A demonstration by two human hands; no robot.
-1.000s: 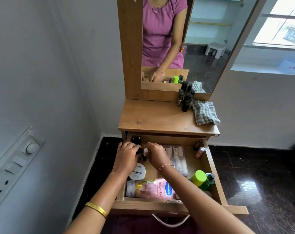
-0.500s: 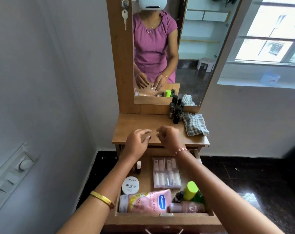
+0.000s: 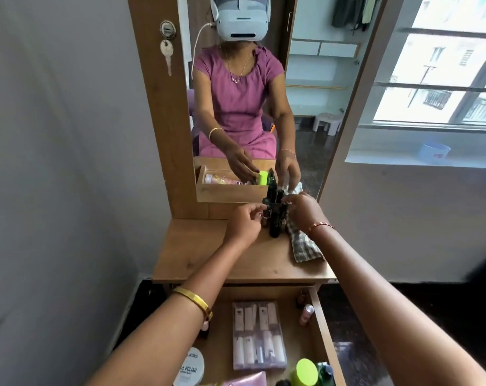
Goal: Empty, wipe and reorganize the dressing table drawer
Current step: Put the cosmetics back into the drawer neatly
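Note:
The dressing table drawer point(image 3: 324, 330) stands pulled out at the bottom, with cosmetics in it. Both my hands reach over the tabletop point(image 3: 208, 260) to a cluster of black bottles point(image 3: 275, 222) by the mirror. My left hand point(image 3: 243, 222) has its fingers curled round a small bottle point(image 3: 264, 220) just left of the cluster. My right hand point(image 3: 304, 211) pinches another small item at the cluster's top right, mostly hidden by my fingers.
A checked cloth point(image 3: 303, 247) lies right of the bottles. In the drawer are a clear pack of little bottles point(image 3: 258, 335), a white nail polish tub point(image 3: 190, 369), a green-capped bottle point(image 3: 304, 371) and a small pink bottle point(image 3: 306, 313). The wall is close on the left.
Both hands lifted small bottles out of the drawer and carried them up and back to the black bottles by the mirror. My view tilted upward.

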